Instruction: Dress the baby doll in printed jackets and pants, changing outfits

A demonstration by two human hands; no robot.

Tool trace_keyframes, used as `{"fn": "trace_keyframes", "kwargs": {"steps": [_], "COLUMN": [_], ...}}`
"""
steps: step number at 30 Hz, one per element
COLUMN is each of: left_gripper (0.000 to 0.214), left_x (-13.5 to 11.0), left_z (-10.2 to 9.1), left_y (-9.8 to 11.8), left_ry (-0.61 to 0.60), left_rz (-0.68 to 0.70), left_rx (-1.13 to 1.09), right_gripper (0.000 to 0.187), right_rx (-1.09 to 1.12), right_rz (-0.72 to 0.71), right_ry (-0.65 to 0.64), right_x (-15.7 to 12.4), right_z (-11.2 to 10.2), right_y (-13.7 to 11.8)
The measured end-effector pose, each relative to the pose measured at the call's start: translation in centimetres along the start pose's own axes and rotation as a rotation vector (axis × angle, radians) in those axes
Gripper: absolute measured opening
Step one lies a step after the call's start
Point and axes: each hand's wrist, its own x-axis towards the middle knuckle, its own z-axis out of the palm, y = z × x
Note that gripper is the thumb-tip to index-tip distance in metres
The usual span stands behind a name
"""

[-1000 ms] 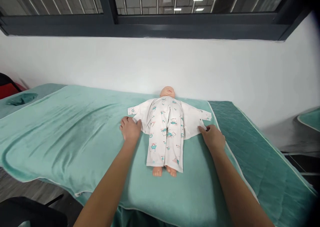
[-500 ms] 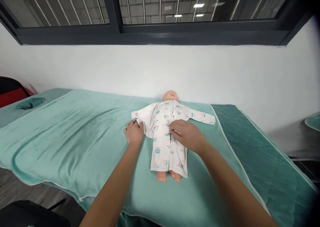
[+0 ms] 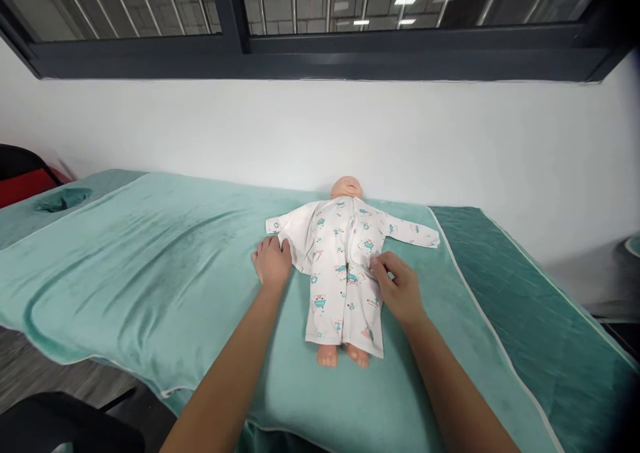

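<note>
One blanket lay wide open leftward, its piped right edge just by a sleeve tip; one doll, two feet showing, lay on it in one gown. Left hand: grip pinching a flap; right hand: at the gown's side, grasp impossible to tell

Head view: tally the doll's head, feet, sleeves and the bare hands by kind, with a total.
Round peach-coloured doll head: 1
Small peach-coloured doll feet: 2
Long white cloth sleeves: 2
Bare left hand and right hand: 2
Total: 7
</note>
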Motion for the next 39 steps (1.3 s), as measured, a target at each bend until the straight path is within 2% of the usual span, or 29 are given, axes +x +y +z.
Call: {"fn": "trace_keyframes", "kwargs": {"steps": [6, 9, 12, 16, 19, 21, 23, 24, 27, 29, 31, 33, 35, 39], "left_gripper": [0.036, 0.036, 0.037, 0.041, 0.042, 0.044, 0.045, 0.045, 0.036, 0.033, 0.035, 0.034, 0.031, 0.026], "left_x": [0.1, 0.2, 0.0, -0.1, 0.1, 0.3, 0.2, 0.1, -1.0, -2.0, -3.0, -4.0, -5.0, -6.5], "left_z": [-0.1, -0.1, -0.1, -0.1, -0.8, -1.6, -2.7, -3.2, -4.3, -4.4, -4.0, -3.6, -3.3, -2.9], "left_y": [0.0, -0.2, -0.5, -0.6, 0.6, 2.1, 4.2, 5.2, 7.9, 8.7, 8.5, 7.8, 6.9, 5.4], "left_ry": [0.003, 0.014, 0.022, 0.016, -0.003, 0.004, 0.029, 0.034, -0.032, -0.099, -0.102, -0.045, 0.025, 0.118], "left_rz": [0.000, -0.013, -0.053, -0.090, -0.088, -0.060, 0.041, 0.144, 0.629, 0.908, 1.015, 0.999, 0.921, 0.634], "left_rx": [-0.038, -0.125, -0.221, -0.430, -0.693, -0.801, -0.805, -0.775, -0.607, -0.472, -0.401, -0.410, -0.459, -0.583], "right_gripper": [0.042, 0.047, 0.052, 0.052, 0.051, 0.050, 0.049, 0.049, 0.049, 0.048, 0.048, 0.047, 0.047, 0.046], "right_rx": [0.192, 0.193, 0.135, 0.156, 0.182, 0.191, 0.201, 0.202, 0.188, 0.183, 0.188, 0.177, 0.167, 0.200], "right_rz": [0.263, 0.358, 0.386, 0.438, 0.454, 0.443, 0.430, 0.426, 0.424, 0.419, 0.413, 0.407, 0.411, 0.434], "right_ry": [0.118, 0.039, -0.026, 0.018, 0.028, 0.039, 0.052, 0.056, 0.072, 0.084, 0.091, 0.091, 0.094, 0.092], "right_x": [-0.2, 0.0, 0.1, 0.4, 0.6, 0.7, 0.8, 0.8, 0.8, 0.8, 0.8, 0.9, 0.9, 0.9], "right_z": [-0.1, 0.0, 0.3, 0.4, 0.6, 0.7, 0.7, 0.8, 0.8, 0.9, 0.9, 0.8, 0.8, 0.7], "right_y": [2.1, 2.7, 2.6, 2.5, 2.8, 3.1, 3.5, 3.6, 3.9, 3.9, 3.9, 3.8, 3.7, 3.7]}}
